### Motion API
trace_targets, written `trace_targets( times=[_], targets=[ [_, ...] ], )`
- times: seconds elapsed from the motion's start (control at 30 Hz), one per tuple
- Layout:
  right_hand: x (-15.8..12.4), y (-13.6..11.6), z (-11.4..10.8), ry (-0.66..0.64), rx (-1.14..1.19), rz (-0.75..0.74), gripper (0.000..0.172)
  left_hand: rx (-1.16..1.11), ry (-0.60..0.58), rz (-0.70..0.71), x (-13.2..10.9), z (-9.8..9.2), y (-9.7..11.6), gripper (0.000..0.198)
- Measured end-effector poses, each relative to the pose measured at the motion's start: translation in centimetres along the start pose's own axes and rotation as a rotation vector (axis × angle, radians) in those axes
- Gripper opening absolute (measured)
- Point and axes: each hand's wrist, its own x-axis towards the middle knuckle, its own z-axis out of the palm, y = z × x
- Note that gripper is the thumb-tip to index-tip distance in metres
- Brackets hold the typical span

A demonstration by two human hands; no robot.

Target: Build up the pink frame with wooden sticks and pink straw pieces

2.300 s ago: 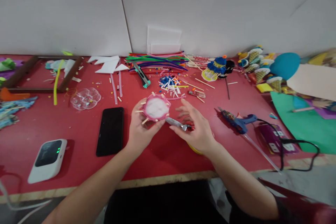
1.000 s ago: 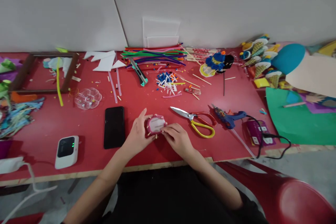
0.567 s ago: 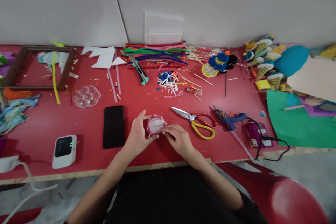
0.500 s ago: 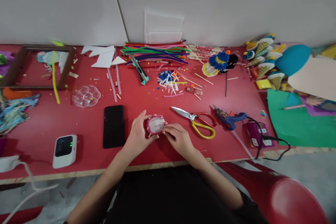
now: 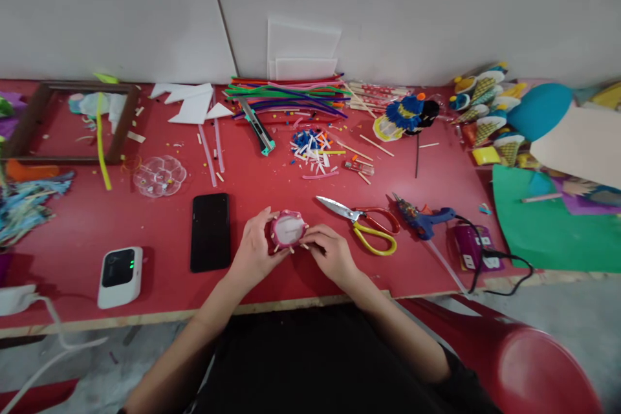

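Note:
A small round pink craft piece (image 5: pixel 290 230) with a white flat middle and short pale sticks around its rim is held just above the red table. My left hand (image 5: pixel 255 244) grips it from the left, thumb below and fingers along the far side. At its right edge, my right hand (image 5: pixel 330 252) pinches one of the sticks or the rim; the fingertips hide which. Scissors (image 5: pixel 361 215) with one red and one yellow handle lie right of my hands. To the left rests a black phone (image 5: pixel 210 233).
A blue glue gun (image 5: pixel 423 218) with a black cord lies at right. Behind are a box cutter (image 5: pixel 257 127), pipe cleaners (image 5: pixel 291 97) and a pile of cut bits (image 5: pixel 310 147). A wooden frame (image 5: pixel 127 123), clear bead case (image 5: pixel 160 176) and white device (image 5: pixel 120 277) sit left.
Both hands keep their hold on the pink piece, which has tilted slightly. The right fingers have shifted a little at its edge. Nothing else on the table has moved.

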Motion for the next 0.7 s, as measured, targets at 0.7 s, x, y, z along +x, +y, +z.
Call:
trace_targets(
  times=[0.7],
  targets=[
    [-0.01,0.20,-0.10,-0.007,0.030,-0.005,0.022,0.063,-0.032,-0.037,0.25,-0.31,0.34,0.088]
  ],
)
